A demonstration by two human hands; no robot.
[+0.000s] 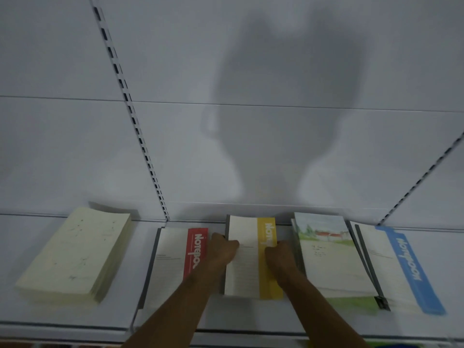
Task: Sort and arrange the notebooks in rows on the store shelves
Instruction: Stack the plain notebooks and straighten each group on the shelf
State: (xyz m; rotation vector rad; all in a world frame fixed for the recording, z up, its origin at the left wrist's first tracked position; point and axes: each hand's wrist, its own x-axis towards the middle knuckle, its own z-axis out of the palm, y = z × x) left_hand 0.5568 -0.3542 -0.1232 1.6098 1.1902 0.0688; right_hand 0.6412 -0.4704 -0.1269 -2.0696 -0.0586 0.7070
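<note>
Gripping the yellow-banded "Notebook" stack, both hands' fingers curl round its edges.

Red notebook partly hidden by forearm, blue notebook perhaps motion-blurred

Shadowed white back panel, slotted uprights

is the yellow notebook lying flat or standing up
Lying flat: the yellow notebook rests cover-up on the shelf, left hand and right hand at its sides.
</note>
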